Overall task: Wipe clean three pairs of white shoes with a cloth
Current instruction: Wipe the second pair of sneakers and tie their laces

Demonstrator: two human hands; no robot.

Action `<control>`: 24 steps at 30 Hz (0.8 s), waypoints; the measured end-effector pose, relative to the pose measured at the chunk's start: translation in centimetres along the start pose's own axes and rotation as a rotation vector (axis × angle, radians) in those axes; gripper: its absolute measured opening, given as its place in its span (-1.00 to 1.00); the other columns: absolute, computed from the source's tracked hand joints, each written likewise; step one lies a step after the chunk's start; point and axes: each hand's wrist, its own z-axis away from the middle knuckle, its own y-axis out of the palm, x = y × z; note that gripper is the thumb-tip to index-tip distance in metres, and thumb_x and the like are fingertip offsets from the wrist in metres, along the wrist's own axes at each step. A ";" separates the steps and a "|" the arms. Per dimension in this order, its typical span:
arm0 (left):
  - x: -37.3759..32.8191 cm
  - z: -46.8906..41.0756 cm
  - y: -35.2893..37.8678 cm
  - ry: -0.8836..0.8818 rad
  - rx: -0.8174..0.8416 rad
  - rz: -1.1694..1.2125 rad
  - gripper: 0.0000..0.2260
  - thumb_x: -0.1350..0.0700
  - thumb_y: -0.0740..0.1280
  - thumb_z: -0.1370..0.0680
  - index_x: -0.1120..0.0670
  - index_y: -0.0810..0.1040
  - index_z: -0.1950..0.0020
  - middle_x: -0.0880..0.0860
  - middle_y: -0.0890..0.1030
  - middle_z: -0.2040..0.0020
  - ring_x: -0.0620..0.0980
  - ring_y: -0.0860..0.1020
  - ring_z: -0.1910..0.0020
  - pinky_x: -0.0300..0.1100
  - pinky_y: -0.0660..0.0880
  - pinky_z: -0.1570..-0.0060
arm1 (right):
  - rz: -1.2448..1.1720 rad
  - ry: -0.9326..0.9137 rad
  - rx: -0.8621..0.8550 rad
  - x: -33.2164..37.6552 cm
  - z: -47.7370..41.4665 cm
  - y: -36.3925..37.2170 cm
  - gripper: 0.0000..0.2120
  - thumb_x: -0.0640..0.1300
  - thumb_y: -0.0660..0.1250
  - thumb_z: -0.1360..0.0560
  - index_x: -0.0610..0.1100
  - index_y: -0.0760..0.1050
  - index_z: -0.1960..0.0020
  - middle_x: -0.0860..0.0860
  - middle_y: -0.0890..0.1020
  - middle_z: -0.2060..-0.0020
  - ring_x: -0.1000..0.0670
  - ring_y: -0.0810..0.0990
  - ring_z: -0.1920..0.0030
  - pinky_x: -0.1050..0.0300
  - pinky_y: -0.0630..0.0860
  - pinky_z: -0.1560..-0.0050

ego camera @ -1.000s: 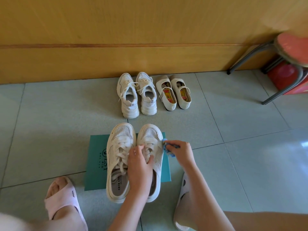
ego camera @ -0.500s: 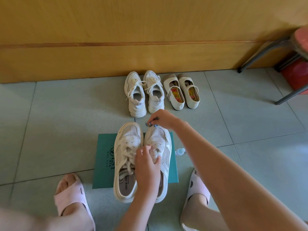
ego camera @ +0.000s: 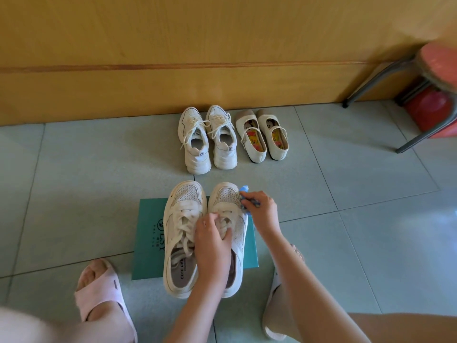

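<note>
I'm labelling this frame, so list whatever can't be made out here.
Head view:
Held mesh shoe: opening covered by left hand.
Cloth: mostly bunched inside right hand.
Stool: blurred, cut by right edge.
Sneakers by the wall: dirt too small to judge.

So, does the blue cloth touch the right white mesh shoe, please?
Touching: head view shows right hand pressing the blue cloth onto the white mesh shoe.

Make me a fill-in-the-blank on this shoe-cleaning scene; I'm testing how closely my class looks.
1. The right hand holds a ____ cloth against a mesh-toed shoe.
2. The left hand grips that shoe over its tied ____.
3. By the wall stand ____ more pairs: laced sneakers and strap shoes.
Missing words: blue; laces; two.
</note>
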 end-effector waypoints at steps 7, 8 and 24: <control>0.2 -0.2 0.1 -0.005 0.022 -0.006 -0.66 0.08 0.40 -0.47 0.12 0.45 -0.20 0.09 0.52 -0.12 0.06 0.46 -0.16 -0.14 0.40 -0.10 | -0.060 0.060 -0.094 -1.1 3.6 0.6 -0.79 -0.35 0.37 -0.45 -0.26 0.62 -0.08 -0.09 0.53 0.16 -0.02 0.54 0.18 0.50 0.43 0.22; 0.2 -0.2 0.1 -0.009 0.024 -0.008 -0.66 0.09 0.40 -0.47 0.13 0.45 -0.20 0.10 0.52 -0.11 0.07 0.46 -0.15 -0.13 0.40 -0.10 | -0.076 0.076 -0.091 -1.2 4.1 0.7 -0.79 -0.34 0.37 -0.46 -0.25 0.62 -0.08 -0.07 0.53 0.16 -0.04 0.56 0.16 0.46 0.46 0.20; -0.5 0.8 -0.9 0.001 0.161 -0.345 -0.33 -0.20 0.35 -0.44 -0.01 0.20 -0.45 0.05 0.41 -0.26 0.06 0.46 -0.22 -0.07 0.46 -0.03 | -0.131 0.120 -0.088 0.9 3.1 -0.1 -0.78 -0.31 0.34 -0.48 -0.19 0.62 -0.10 -0.12 0.59 0.11 -0.04 0.61 0.19 0.27 0.53 0.13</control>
